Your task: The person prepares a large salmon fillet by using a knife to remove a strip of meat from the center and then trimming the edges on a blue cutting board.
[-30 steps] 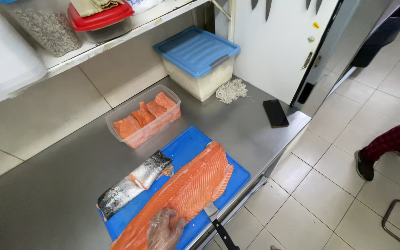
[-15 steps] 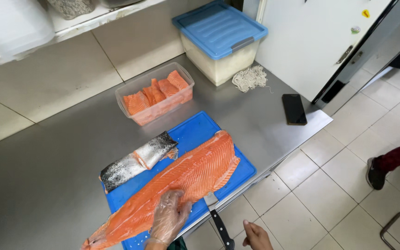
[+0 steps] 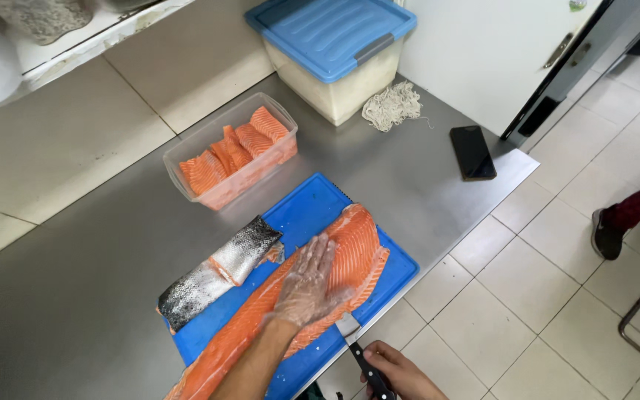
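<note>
Left hand [image 3: 307,285] moved onto fillet [image 3: 335,259]; tub [image 3: 187,152] holds salmon pieces [image 3: 235,148].

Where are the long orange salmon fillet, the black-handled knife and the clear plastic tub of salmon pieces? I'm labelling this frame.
Long orange salmon fillet [image 3: 353,241]: head view, on its bare flesh.
Black-handled knife [image 3: 368,367]: head view, on its handle.
Clear plastic tub of salmon pieces [image 3: 187,148]: head view, on its rim.

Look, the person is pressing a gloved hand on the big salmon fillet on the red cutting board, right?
Not quite: the cutting board is blue, not red. The head view shows the gloved left hand pressing flat on the big salmon fillet lying on it, while the bare right hand holds a knife at the fillet's edge.
</note>
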